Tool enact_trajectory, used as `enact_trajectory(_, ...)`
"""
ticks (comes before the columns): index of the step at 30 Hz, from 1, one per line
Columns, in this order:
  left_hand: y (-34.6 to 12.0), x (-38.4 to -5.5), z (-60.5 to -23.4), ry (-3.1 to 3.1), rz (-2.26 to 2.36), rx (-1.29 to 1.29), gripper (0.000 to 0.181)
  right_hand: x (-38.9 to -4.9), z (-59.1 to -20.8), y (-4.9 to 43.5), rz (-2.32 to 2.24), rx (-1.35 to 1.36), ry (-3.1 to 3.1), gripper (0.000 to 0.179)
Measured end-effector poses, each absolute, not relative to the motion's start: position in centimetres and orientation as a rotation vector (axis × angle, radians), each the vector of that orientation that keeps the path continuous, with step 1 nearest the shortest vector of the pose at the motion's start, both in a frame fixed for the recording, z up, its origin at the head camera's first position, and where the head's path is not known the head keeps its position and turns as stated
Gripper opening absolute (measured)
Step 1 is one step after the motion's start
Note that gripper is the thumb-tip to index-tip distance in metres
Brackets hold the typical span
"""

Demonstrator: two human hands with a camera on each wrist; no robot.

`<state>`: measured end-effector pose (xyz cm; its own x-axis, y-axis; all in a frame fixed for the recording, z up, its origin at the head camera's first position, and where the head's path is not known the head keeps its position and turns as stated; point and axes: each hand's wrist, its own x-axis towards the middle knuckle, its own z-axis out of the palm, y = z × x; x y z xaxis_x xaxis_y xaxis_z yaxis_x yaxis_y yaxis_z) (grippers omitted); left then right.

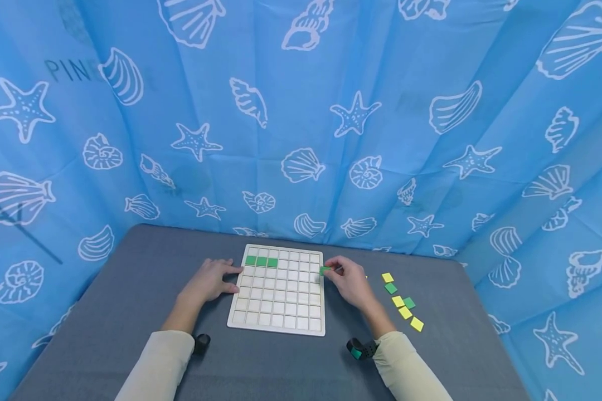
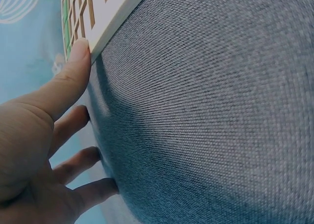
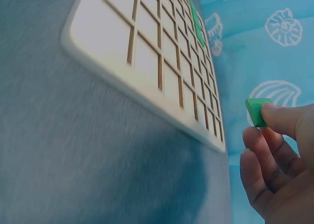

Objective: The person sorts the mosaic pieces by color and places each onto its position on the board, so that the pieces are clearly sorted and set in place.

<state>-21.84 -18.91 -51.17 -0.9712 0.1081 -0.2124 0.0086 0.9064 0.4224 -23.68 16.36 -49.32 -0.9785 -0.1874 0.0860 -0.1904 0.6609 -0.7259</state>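
A pale wooden grid board (image 1: 278,328) lies on the grey cloth, and three green square tiles (image 1: 261,261) sit side by side in its second row from the back, toward the left. My left hand (image 1: 209,282) rests at the board's left edge; its thumb (image 2: 78,54) touches the rim and the other fingers are spread on the cloth. Between thumb and fingertips my right hand (image 1: 350,281) pinches a single green tile (image 3: 256,111). That tile is held up just beyond the board's right edge, above the surface.
To the right of my right hand lie loose yellow tiles (image 1: 404,312) and green tiles (image 1: 391,288), scattered on the grey table (image 1: 456,334). Behind the table hangs a blue curtain (image 1: 321,139) printed with shells and starfish.
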Motion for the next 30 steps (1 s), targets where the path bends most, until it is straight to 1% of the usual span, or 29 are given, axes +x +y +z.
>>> enact_trajectory(16,-19.0,-22.0,-51.4,2.817,0.629,0.103,0.059,-25.7,-50.0,12.0,1.337,0.431,-2.863,0.010)
enact_trajectory(30,-19.3,-22.2,-51.5,2.830,0.634,0.101,0.059,-27.2,-50.4,9.1,1.357,0.389,-2.905,0.010)
